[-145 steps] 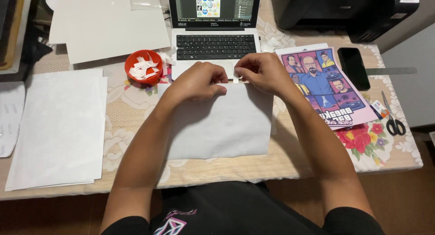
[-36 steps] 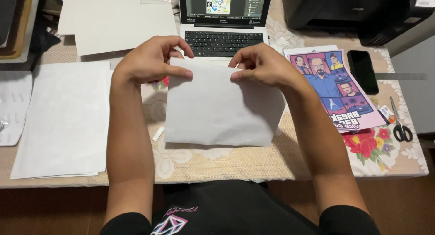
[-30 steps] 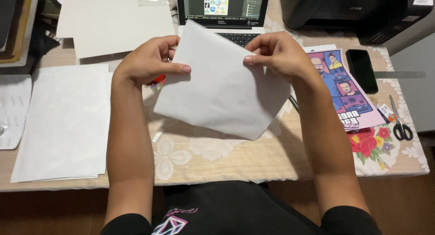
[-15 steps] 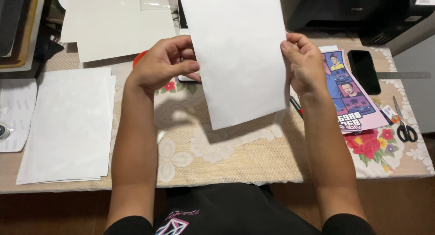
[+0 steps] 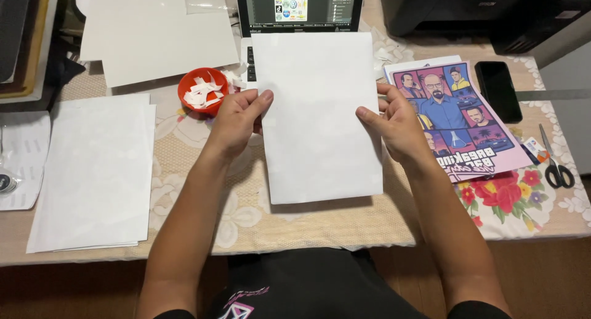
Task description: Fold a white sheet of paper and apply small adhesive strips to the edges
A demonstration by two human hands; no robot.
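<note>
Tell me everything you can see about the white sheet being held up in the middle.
The white sheet is a plain, blank rectangle that looks like paper or thin film, flat and uncreased. It is held in portrait pose above the table, hiding part of the laptop behind it. The left hand pinches its left edge and the right hand its right edge, thumbs on the front. It casts a shadow on the tablecloth below.

Matt white paper sheet (image 5: 317, 116), glossy poster (image 5: 458, 119), red plastic bowl (image 5: 202, 90), woven floral tablecloth (image 5: 345, 223)
</note>
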